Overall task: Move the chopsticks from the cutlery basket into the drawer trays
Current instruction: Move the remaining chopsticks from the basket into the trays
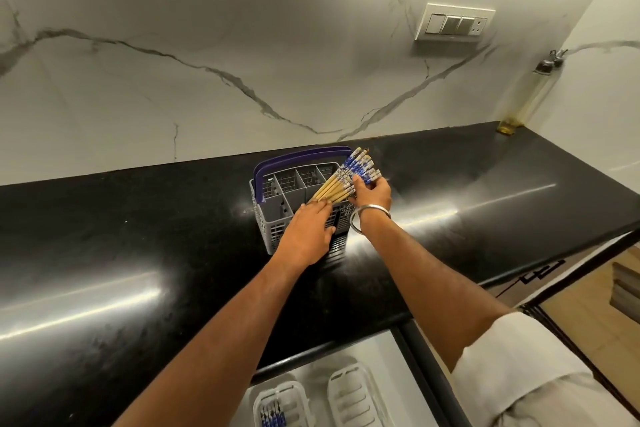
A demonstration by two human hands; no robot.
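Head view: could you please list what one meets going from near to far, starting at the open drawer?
White plastic drawer trays → glossy black countertop → grey cutlery basket with purple handle → white marble-patterned wall.

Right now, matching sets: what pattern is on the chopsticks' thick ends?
Blue-and-white pattern on the bamboo-coloured chopsticks; head view, the only one.

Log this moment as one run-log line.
right hand: grips chopsticks | left hand: rests on cutlery basket | drawer trays: open below
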